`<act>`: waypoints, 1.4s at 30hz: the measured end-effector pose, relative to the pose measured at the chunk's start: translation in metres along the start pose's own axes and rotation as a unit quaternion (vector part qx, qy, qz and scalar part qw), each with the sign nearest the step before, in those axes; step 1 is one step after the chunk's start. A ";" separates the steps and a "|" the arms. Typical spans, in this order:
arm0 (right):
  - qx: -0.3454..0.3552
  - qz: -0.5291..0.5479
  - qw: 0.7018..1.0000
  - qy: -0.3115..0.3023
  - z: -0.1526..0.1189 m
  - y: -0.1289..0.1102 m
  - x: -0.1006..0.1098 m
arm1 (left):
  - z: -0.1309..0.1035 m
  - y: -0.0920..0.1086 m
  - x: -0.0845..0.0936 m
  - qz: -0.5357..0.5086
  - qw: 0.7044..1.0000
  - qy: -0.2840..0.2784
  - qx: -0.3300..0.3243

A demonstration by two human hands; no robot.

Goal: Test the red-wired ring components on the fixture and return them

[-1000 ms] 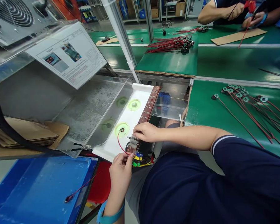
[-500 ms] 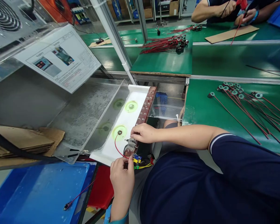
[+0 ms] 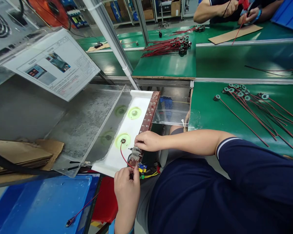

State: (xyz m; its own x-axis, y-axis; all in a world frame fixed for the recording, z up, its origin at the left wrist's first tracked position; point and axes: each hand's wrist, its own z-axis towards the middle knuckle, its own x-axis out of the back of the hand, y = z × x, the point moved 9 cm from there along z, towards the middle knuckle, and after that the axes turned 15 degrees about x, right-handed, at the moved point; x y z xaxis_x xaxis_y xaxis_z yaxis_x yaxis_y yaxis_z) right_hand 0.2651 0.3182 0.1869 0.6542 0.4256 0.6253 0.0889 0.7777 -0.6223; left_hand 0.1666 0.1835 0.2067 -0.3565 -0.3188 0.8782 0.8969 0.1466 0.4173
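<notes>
A round buzzer-like part (image 3: 123, 141) sits in the nearer of two yellow-green rings on a white panel (image 3: 109, 162). Its red wire (image 3: 122, 152) curves down to my left hand (image 3: 127, 183), whose thumb and index finger pinch the wire beside blue and yellow connectors (image 3: 142, 168). My right hand (image 3: 149, 141) has its fingers closed at a small grey fixture (image 3: 135, 152) on the brown strip (image 3: 149, 112) along the panel's edge; its fingertips hide what they grip.
Several wired round parts (image 3: 240, 92) lie on the green mat at right, with a red-wire bundle (image 3: 171, 45) farther back. A clear acrylic sheet (image 3: 104, 120) stands left of the panel. A blue tray (image 3: 46, 201) holds one wired part. Across the bench, a co-worker's hands (image 3: 249, 14) hold a red tool.
The view has shifted slightly, moving the background left. Both hands keep nearly the same places at the panel, and the left still pinches the red wire.
</notes>
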 end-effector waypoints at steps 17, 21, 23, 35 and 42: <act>-0.002 0.002 1.000 -0.003 -0.001 0.003 -0.004 | 0.001 0.006 -0.002 0.063 0.996 -0.005 -0.067; -0.005 0.000 1.000 -0.004 -0.001 0.004 -0.004 | 0.001 0.008 -0.001 0.064 0.995 0.004 -0.075; -0.003 -0.002 1.000 -0.005 -0.001 0.004 -0.004 | 0.000 0.008 0.000 0.062 0.995 0.008 -0.077; -0.002 -0.006 1.000 -0.007 -0.002 0.004 -0.005 | 0.000 0.008 -0.001 0.057 0.996 0.011 -0.075; -0.003 0.000 1.000 -0.003 -0.002 0.006 -0.008 | -0.002 0.006 -0.002 0.044 0.996 0.010 -0.072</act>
State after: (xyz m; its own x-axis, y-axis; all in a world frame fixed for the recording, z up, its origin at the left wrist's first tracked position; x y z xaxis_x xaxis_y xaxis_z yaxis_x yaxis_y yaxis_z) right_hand 0.2620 0.3190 0.1774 0.6498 0.4286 0.6278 0.0929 0.7749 -0.6252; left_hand 0.1728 0.1833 0.2071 -0.2707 -0.3301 0.9043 0.9532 0.0394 0.2997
